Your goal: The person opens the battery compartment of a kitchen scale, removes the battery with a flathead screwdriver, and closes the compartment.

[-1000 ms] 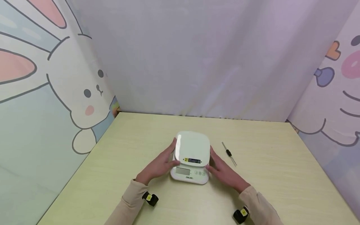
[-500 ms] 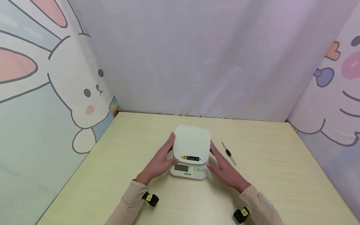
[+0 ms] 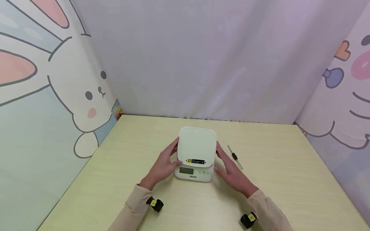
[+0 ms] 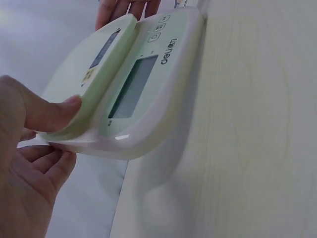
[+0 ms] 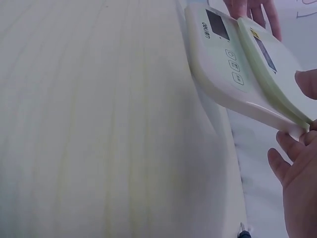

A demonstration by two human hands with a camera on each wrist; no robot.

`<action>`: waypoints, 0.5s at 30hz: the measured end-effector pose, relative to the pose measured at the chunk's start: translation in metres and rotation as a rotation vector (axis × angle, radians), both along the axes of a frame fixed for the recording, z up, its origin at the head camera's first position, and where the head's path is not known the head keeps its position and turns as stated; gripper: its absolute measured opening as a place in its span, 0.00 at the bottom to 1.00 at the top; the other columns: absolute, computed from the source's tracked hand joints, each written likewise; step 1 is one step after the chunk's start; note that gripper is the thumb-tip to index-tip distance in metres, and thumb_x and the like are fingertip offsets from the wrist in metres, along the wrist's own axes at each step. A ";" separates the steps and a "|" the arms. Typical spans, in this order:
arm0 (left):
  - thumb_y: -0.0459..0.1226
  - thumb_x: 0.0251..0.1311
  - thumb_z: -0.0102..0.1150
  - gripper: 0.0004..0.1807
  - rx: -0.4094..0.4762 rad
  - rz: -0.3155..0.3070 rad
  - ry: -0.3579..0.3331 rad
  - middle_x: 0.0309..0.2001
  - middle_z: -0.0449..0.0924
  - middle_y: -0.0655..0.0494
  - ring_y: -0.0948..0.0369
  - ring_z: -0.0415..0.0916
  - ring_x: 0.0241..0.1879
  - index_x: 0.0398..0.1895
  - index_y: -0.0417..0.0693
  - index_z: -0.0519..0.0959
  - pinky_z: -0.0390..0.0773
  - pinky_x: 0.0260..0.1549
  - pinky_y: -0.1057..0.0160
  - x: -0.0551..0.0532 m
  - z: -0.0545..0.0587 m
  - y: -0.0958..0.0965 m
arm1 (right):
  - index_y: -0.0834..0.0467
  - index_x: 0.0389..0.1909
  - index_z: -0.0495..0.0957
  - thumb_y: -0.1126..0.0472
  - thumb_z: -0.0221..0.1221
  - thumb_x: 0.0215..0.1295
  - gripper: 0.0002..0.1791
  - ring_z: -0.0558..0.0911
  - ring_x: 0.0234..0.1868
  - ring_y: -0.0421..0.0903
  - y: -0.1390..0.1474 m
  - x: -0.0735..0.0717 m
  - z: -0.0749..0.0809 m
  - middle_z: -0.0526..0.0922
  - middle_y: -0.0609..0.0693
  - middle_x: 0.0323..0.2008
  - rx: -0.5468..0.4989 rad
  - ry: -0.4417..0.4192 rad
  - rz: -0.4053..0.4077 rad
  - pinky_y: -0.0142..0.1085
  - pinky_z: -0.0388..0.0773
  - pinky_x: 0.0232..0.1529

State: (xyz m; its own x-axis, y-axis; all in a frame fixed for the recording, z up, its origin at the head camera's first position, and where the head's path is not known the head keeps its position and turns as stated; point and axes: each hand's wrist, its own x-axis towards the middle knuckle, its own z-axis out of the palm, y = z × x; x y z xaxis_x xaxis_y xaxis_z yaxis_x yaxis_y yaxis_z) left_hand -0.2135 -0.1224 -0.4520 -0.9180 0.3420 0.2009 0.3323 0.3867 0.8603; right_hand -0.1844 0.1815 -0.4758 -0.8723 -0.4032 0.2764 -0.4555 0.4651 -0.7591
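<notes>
- Gripping a white kitchen scale (image 3: 196, 144) by opposite sides, the left hand (image 3: 162, 166) and right hand (image 3: 232, 175) have it between them, just below the middle of the head view.
- Both hands are narrowed on it: the left thumb lies over the platform's edge with fingers underneath, and the right matches (its thumb shows at the right border of the right wrist view).
- The scale is tilted, its dark display (image 3: 186, 170) toward the bottom of the head view; whether its lower edge touches the counter (image 3: 130, 141) is hard to tell.
- A thin tool (image 3: 234, 156) with a black middle lies right of centre, near the right hand.
- Beige sleeves (image 3: 131, 205) enter from the bottom; a pale curtain (image 3: 196, 57) fills the upper middle.
</notes>
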 end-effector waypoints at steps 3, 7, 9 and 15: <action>0.23 0.68 0.62 0.47 0.025 0.001 0.028 0.84 0.58 0.50 0.49 0.64 0.79 0.86 0.48 0.52 0.69 0.77 0.55 0.000 0.000 -0.001 | 0.50 0.87 0.34 0.57 0.58 0.80 0.49 0.59 0.83 0.61 0.001 -0.001 -0.001 0.43 0.49 0.88 -0.001 0.021 0.003 0.15 0.46 0.75; 0.24 0.72 0.59 0.43 0.041 -0.002 0.061 0.82 0.61 0.49 0.48 0.65 0.79 0.86 0.48 0.54 0.69 0.77 0.50 0.000 0.001 -0.004 | 0.50 0.87 0.35 0.62 0.59 0.79 0.50 0.55 0.86 0.55 0.001 -0.001 0.001 0.42 0.50 0.88 0.004 0.060 0.014 0.15 0.42 0.76; 0.26 0.73 0.59 0.43 0.034 -0.001 0.074 0.83 0.60 0.50 0.48 0.62 0.80 0.86 0.51 0.53 0.67 0.78 0.46 0.000 0.003 -0.006 | 0.50 0.88 0.36 0.64 0.59 0.78 0.50 0.50 0.87 0.49 0.001 -0.001 0.004 0.41 0.51 0.88 0.006 0.081 0.011 0.15 0.39 0.76; 0.34 0.73 0.62 0.46 0.003 0.007 0.094 0.85 0.54 0.54 0.49 0.53 0.84 0.88 0.55 0.48 0.56 0.81 0.39 0.001 0.007 -0.008 | 0.47 0.88 0.38 0.65 0.59 0.77 0.50 0.41 0.86 0.35 0.001 0.001 0.014 0.39 0.47 0.88 -0.004 0.108 -0.015 0.14 0.37 0.75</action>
State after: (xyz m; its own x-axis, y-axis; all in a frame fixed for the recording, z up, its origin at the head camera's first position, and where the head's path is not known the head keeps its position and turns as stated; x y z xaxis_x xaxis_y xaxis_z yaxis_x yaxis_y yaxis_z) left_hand -0.2125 -0.1306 -0.4450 -0.8974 0.3351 0.2871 0.4089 0.3868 0.8266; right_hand -0.1839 0.1830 -0.4621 -0.8432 -0.3892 0.3710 -0.5281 0.4697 -0.7075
